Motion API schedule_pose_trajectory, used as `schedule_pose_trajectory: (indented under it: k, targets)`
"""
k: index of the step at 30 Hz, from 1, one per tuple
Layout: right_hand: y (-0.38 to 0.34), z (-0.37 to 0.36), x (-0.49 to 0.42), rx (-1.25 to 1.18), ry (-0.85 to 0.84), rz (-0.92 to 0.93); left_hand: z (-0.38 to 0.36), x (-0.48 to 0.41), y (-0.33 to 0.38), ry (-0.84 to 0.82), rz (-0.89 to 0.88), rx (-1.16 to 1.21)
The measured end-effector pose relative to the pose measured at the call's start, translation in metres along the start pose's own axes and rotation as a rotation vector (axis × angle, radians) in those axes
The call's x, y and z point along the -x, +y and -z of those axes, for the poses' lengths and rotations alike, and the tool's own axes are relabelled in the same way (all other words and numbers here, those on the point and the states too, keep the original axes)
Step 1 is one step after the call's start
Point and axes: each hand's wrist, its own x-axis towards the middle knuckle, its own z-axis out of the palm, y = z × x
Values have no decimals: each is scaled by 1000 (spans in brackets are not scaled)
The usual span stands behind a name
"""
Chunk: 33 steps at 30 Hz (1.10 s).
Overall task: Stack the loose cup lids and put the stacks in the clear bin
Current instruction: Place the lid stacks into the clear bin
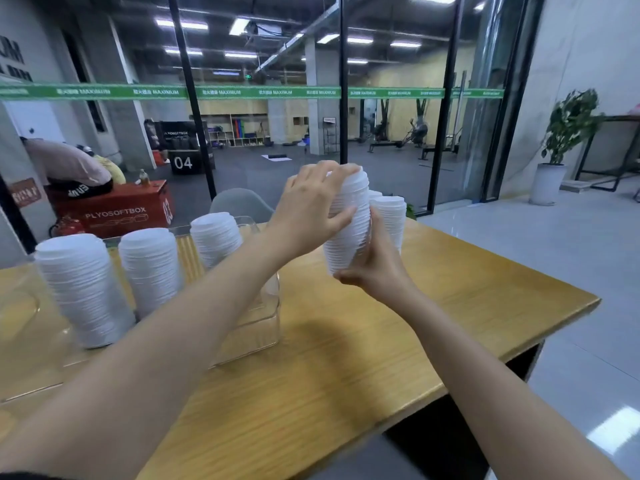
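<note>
A tall stack of white cup lids (348, 220) is lifted off the wooden table (415, 323) and leans slightly. My left hand (308, 209) wraps over its top and left side, thumb across the front. My right hand (375, 268) grips its bottom from the right. Behind it another white lid stack (391, 216) stands on the table. The clear bin (256, 327) lies to the left, and three upright lid stacks (83, 289) (150, 268) (214, 237) stand in it. My left forearm crosses over the bin's right part.
A glass wall with black posts (343, 98) runs just behind the table. A grey chair back (242, 202) shows beyond the far edge. The table's right edge (554, 327) drops to a tiled floor. A potted plant (564, 143) stands far right.
</note>
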Motion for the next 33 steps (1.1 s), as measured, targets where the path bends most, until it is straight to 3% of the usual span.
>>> schedule_pose_trajectory:
  k: [9, 16, 25, 33]
  targets:
    - [-102, -31, 8, -14, -48, 151, 114, 39, -20, 124, 31, -117]
    - [-156, -96, 25, -82, -126, 221, 170, 87, -56, 109, 94, -243]
    - [-176, -205, 50, -195, -281, 253, 198, 176, -110, 9, 258, -355]
    - [-170, -257, 62, -170, -446, 171, 185, 224, -137, -72, 378, -377]
